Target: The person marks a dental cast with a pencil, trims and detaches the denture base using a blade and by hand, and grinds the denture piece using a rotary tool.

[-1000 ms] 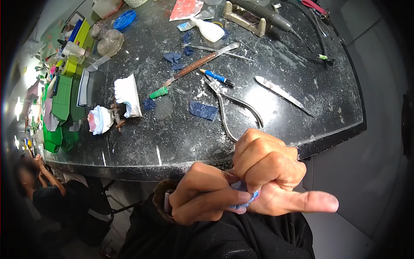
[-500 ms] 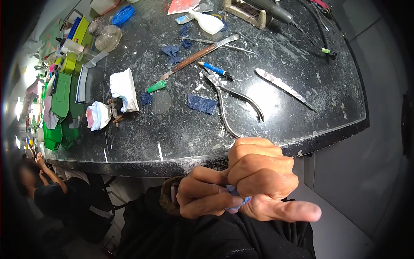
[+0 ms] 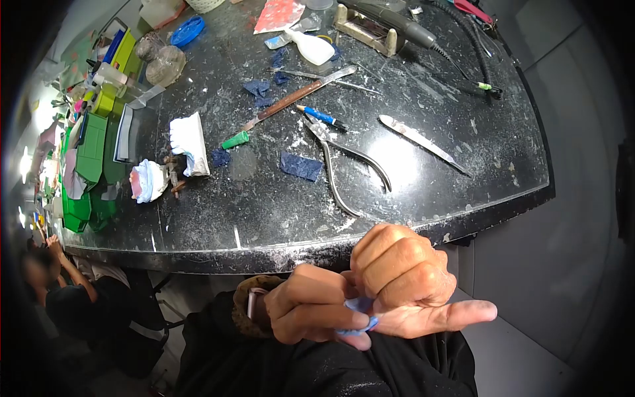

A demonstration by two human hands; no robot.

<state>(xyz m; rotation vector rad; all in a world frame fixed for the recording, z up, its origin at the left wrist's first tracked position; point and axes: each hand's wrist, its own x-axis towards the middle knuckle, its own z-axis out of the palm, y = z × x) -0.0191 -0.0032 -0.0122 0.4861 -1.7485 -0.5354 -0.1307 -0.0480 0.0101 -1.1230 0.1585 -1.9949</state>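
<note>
I have a small blue piece (image 3: 359, 304) between my two hands, just off the near edge of the tabletop (image 3: 258, 212) and above my lap; much of it is hidden by my fingers, so I cannot tell its full shape. My left hand (image 3: 307, 304) pinches it, the grip closed with the fingertips and thumb against its lower part; my right hand (image 3: 405, 271) is turned palm up, its grip curled shut over the other side of the piece, with the thumb stuck straight out to the right. Just past my knuckles lie the pliers (image 3: 329, 169), handles spread towards me; beside them are a flat dark blue sheet (image 3: 301, 165) and a blue pencil (image 3: 323, 118); a pale metal knife (image 3: 423, 144) lies to the right. Farther off, a wooden-handled tool (image 3: 288, 104) lies at a slant, its near end by a green cap (image 3: 235, 140); to the left stand a white cast (image 3: 190, 142) and a blue and pink model (image 3: 147, 180); at far left sits another person (image 3: 76, 308).
</note>
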